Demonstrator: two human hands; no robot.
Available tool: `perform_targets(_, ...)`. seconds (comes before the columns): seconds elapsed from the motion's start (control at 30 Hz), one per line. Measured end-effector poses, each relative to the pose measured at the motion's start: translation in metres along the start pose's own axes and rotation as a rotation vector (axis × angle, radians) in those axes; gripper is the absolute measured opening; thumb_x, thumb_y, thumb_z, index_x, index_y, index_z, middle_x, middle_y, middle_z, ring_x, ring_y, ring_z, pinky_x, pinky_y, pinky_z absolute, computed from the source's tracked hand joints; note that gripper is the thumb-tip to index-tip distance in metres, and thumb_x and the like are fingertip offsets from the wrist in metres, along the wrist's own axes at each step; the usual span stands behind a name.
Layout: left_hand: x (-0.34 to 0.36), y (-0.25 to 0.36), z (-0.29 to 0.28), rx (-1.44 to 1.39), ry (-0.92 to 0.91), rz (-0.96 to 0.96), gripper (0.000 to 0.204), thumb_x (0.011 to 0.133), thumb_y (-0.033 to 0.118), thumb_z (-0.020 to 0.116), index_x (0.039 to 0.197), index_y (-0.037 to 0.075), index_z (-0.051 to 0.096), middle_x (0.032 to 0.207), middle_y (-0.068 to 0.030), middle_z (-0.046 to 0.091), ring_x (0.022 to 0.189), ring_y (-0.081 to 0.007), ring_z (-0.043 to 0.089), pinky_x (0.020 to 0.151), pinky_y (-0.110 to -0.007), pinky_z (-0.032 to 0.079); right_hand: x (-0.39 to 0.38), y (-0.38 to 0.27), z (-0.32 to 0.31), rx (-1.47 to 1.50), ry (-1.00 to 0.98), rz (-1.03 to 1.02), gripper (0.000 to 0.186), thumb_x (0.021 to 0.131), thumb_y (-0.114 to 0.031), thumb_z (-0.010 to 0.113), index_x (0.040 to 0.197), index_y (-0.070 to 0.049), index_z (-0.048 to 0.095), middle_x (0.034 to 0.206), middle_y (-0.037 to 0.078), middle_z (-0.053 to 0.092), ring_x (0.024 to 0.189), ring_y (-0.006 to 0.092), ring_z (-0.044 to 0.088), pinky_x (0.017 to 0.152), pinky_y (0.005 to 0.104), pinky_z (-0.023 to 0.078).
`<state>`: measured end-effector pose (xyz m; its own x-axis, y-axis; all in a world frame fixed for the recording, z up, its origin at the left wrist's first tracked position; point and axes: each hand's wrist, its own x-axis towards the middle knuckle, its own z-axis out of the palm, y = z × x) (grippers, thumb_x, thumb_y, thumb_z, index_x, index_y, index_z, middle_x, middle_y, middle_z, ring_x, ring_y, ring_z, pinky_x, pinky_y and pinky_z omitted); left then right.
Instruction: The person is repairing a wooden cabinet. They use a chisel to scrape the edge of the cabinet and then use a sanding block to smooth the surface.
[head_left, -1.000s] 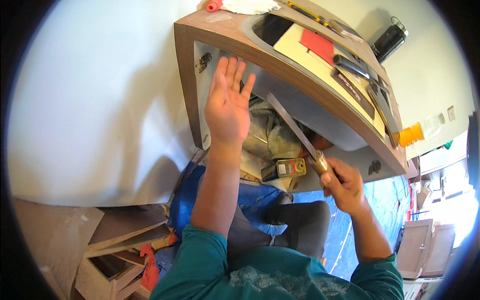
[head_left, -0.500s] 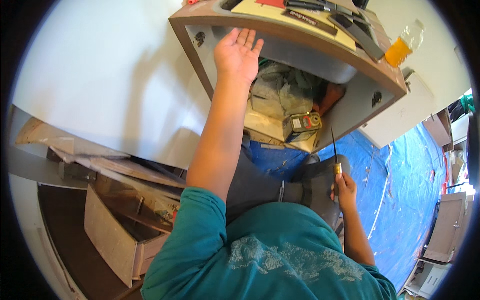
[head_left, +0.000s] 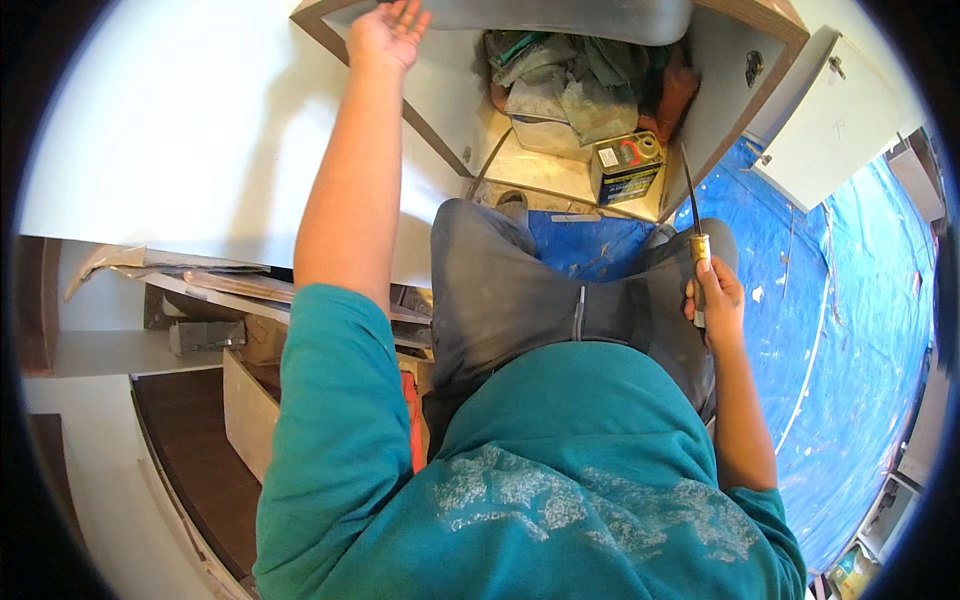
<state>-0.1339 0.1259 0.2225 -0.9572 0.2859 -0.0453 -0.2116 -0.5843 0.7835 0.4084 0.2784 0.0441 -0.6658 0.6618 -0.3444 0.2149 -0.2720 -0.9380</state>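
Note:
My left hand [head_left: 383, 40] is raised at the upper left corner of an open wooden cabinet [head_left: 752, 125], palm turned up and fingers stretched apart. It holds nothing that I can see; its fingertips reach the picture's top edge, so contact with the cabinet is unclear. Above my right thigh, my right hand [head_left: 722, 300] grips a slim hand tool [head_left: 699, 248]. The tool has a brass-coloured collar and a long, thin, dark blade pointing up toward the cabinet's right side. My fingers cover much of its handle.
Inside the cabinet are bunched grey-green cloths [head_left: 600, 105] and a dark metal can [head_left: 628, 168]. A loose white door panel [head_left: 840, 125] lies at the right, over a blue tarp [head_left: 850, 360]. Wooden boards [head_left: 240, 290] and a drawer-like box [head_left: 248, 410] lie left of me.
The view has tipped down, so the cabinet top and bottle have left it. My left hand has shifted left toward the cabinet's corner. My right hand still grips the tool.

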Motion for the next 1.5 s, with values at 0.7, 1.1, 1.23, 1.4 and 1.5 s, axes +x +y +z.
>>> perform_targets(0.7,0.031,0.001,0.013,0.186,0.090,0.004,0.028,0.107,0.014,0.045,0.129,0.000,0.054,0.120,-0.0139,0.061,0.111,-0.0280,0.061,0.098,-0.046,0.051,0.010,-0.003,-0.004,0.011,-0.016,0.004,0.030,0.104,-0.036,0.058,0.096,-0.008,0.062,0.068,0.002,0.057,0.046,0.0109,0.052,0.041,0.0257,0.041)
perform_targets(1.1,-0.006,-0.016,0.041,0.210,0.190,0.096,0.017,0.100,0.011,0.048,0.110,0.000,0.056,0.089,-0.0086,0.058,0.081,-0.0223,0.060,0.072,-0.036,0.049,0.014,0.002,-0.007,0.021,-0.020,0.025,0.030,0.103,-0.036,0.059,0.098,-0.007,0.064,0.069,0.003,0.058,0.046,0.0108,0.053,0.041,0.0259,0.042)
perform_targets(1.23,-0.007,-0.021,0.034,0.370,-0.033,0.113,0.013,0.099,0.014,0.050,0.097,0.003,0.055,0.078,-0.0081,0.055,0.078,-0.0228,0.059,0.068,-0.035,0.048,0.014,0.002,-0.004,0.035,-0.020,0.030,0.031,0.103,-0.037,0.060,0.098,-0.006,0.063,0.069,0.003,0.058,0.046,0.0108,0.053,0.041,0.0263,0.042)
perform_targets(1.4,-0.045,-0.036,0.033,0.403,-0.085,0.024,0.016,0.101,0.018,0.055,0.100,0.002,0.058,0.086,-0.0107,0.061,0.088,-0.0266,0.063,0.075,-0.039,0.050,0.013,-0.003,-0.004,0.028,-0.010,0.054,0.031,0.102,-0.036,0.060,0.099,-0.006,0.063,0.069,0.003,0.058,0.046,0.0113,0.052,0.041,0.0265,0.042)
perform_targets(1.5,-0.055,-0.034,0.041,0.288,-0.134,0.064,0.023,0.102,0.019,0.055,0.114,0.000,0.058,0.105,-0.0150,0.065,0.101,-0.0290,0.064,0.087,-0.042,0.051,0.013,-0.004,-0.004,0.032,-0.011,0.058,0.030,0.102,-0.036,0.060,0.100,-0.006,0.063,0.069,0.003,0.058,0.046,0.0116,0.052,0.041,0.0267,0.042)
